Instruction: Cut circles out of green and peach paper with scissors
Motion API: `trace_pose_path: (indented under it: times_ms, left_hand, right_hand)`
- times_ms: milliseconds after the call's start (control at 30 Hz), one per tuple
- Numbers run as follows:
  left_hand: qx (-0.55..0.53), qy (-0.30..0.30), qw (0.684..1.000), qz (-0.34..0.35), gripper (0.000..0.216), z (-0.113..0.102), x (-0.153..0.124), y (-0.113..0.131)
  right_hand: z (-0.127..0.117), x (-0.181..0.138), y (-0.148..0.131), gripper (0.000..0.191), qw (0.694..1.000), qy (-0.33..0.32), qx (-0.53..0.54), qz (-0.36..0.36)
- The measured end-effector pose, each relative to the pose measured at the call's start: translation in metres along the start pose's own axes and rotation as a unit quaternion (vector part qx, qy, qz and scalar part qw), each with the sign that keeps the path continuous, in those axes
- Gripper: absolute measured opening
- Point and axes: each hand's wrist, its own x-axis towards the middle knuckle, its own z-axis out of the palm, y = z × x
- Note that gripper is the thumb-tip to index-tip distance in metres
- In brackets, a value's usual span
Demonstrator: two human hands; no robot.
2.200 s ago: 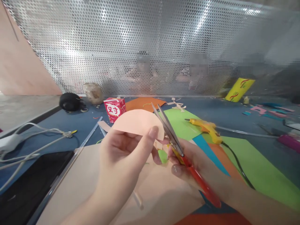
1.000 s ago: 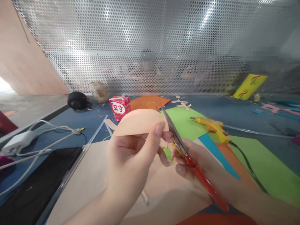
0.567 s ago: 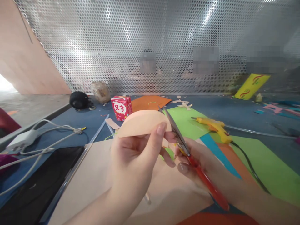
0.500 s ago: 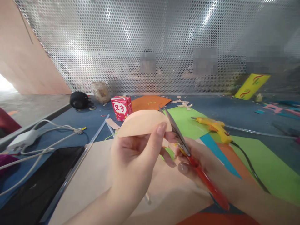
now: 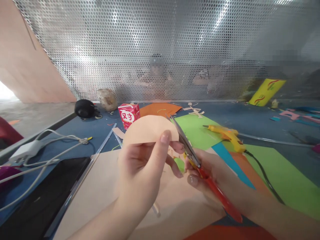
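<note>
My left hand (image 5: 142,170) pinches a peach paper piece with a rounded top edge (image 5: 149,130), thumb in front and fingers behind it. My right hand (image 5: 212,176) grips red-handled scissors (image 5: 200,166). Their blades point up and away, with the tips at the paper's right edge and only slightly apart. Both hands hover above a large peach sheet (image 5: 100,190) lying on the blue table.
Green (image 5: 270,166), teal and orange sheets lie to the right, with a yellow glue gun (image 5: 225,135) and its black cord. A red carton (image 5: 128,115), a black round object (image 5: 84,108) and a metal ruler are behind. At the left lie a dark tablet (image 5: 42,196) and white cables. A perforated metal screen stands at the back, with people behind it.
The paper piece has turned a little in my left hand, showing more of its face. The scissors stay at its right edge.
</note>
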Motion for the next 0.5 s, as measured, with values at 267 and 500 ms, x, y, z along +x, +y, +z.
trace_pose_path:
  times_ms: [267,500]
  left_hand:
    - [0.036,0.047,0.998,0.006,0.024,0.0050,0.0008,0.0042]
    - [0.045,0.025,0.999,0.013,0.027,0.0005,0.0004,0.0028]
  right_hand:
    - [-0.0004,-0.0003,-0.0007,0.021,1.000,0.003,-0.001,-0.007]
    - [-0.0012,0.0017,-0.0011,0.022,1.000,0.006,-0.006,-0.007]
